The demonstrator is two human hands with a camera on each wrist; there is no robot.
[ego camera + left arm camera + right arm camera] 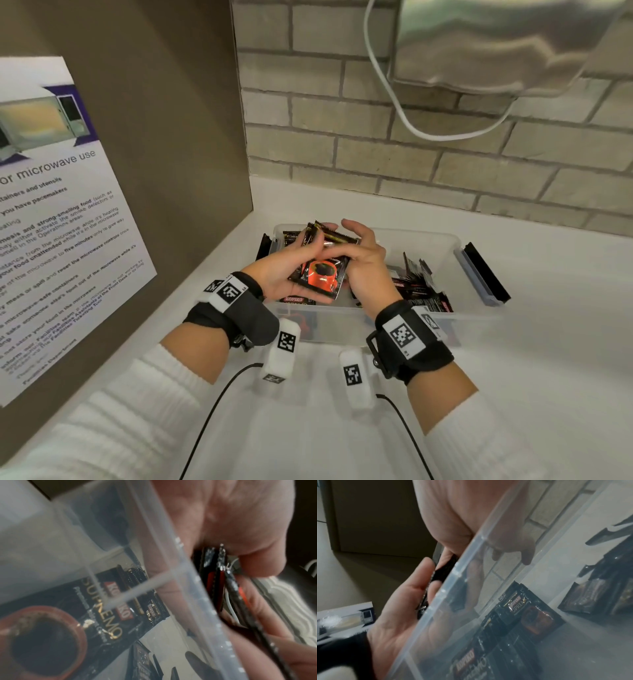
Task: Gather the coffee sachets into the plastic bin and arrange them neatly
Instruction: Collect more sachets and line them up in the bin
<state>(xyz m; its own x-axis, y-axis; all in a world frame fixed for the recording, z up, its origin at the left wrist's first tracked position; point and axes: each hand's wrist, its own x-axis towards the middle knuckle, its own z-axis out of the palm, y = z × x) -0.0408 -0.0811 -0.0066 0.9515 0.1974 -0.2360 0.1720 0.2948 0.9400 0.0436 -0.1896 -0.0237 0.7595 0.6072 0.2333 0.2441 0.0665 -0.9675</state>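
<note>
Over the clear plastic bin (448,241) both hands hold one stack of black coffee sachets (323,275); the top sachet shows a red cup. My left hand (291,267) cradles the stack from the left and below. My right hand (364,262) grips it from the right, thumb across the top. The left wrist view shows the stack (221,582) edge on, beyond the bin wall (197,588). In the right wrist view my left hand (402,608) lies against the stack (443,572). More sachets (423,293) lie loose in the bin, some standing on its right side.
The bin stands on a white counter (548,359) against a brick wall (411,161). A brown panel with a microwave-use poster (61,222) closes off the left side. A metal unit (496,44) and a white cord (411,123) hang above. A blue-black latch (481,274) sticks out at the bin's right end.
</note>
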